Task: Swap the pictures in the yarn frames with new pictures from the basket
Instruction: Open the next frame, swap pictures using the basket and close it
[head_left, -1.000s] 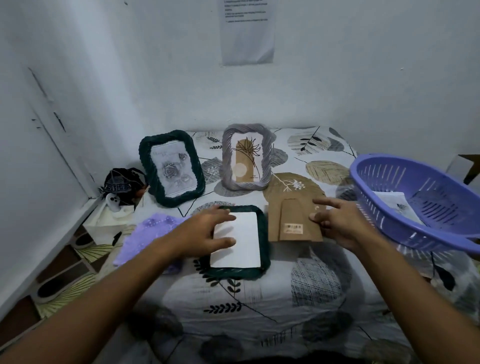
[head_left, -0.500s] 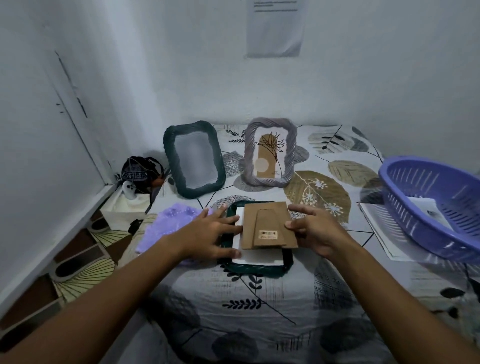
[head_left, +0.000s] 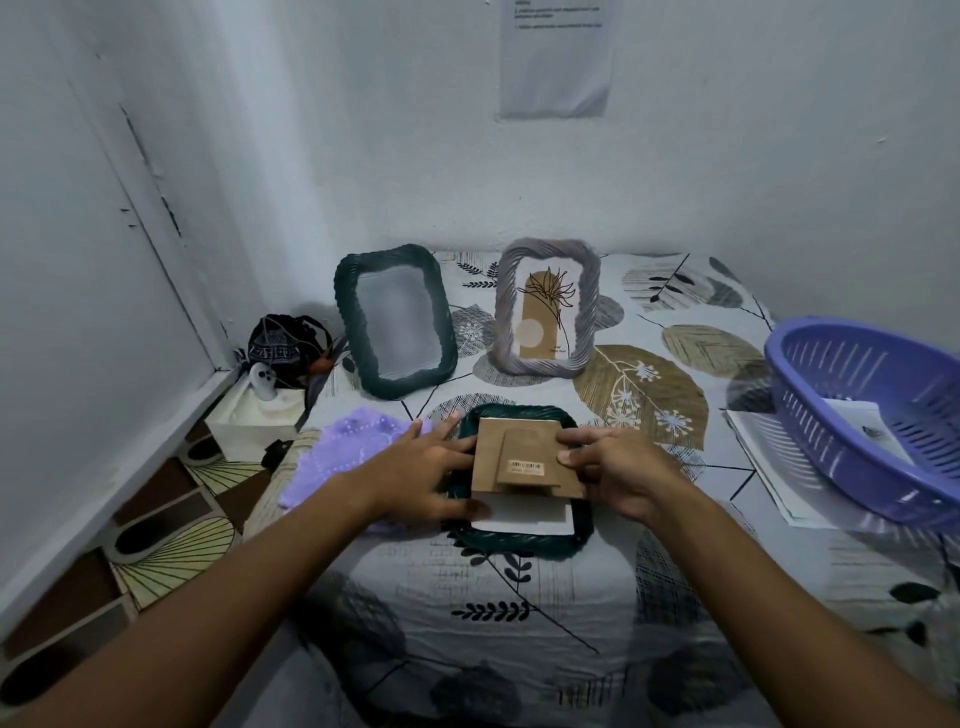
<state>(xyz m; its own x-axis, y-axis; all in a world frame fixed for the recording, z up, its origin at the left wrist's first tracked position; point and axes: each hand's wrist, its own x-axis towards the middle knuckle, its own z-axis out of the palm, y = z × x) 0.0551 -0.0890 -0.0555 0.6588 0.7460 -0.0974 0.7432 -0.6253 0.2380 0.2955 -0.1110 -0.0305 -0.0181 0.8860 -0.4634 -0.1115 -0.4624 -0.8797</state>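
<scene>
At the far left of the frame, a dark drawstring bag (head_left: 287, 349) sits in the corner where the wall meets the bed, with a white box (head_left: 257, 422) just below it. To the right of the box, a purple yarn frame (head_left: 340, 451) lies flat on the leaf-print bedsheet (head_left: 519, 613), partly covered by the left forearm.

Above centre-left, a dark green yarn frame (head_left: 396, 320) stands tilted back, its picture too blurred to read. Right of it, a grey yarn frame (head_left: 545, 306) also stands upright, showing a brown arch with a line-drawn plant.

In the centre of the frame, a second dark green yarn frame (head_left: 524, 540) lies face down on the sheet. A white sheet (head_left: 530, 517) rests in its opening, and a brown cardboard backing board (head_left: 511, 457), with a barcode label on its stand flap, sits over the upper part of it. The left hand (head_left: 421, 478) lies with fingers spread, touching the board's left edge and the white sheet's corner. The right hand (head_left: 618, 470) pinches the board's right edge between thumb and fingers.

At the right edge, a purple plastic basket (head_left: 810, 364) holds a white printed picture (head_left: 867, 428), and papers (head_left: 763, 467) lie on the sheet under and beside it. A printed notice (head_left: 556, 57) hangs on the wall at the top.
</scene>
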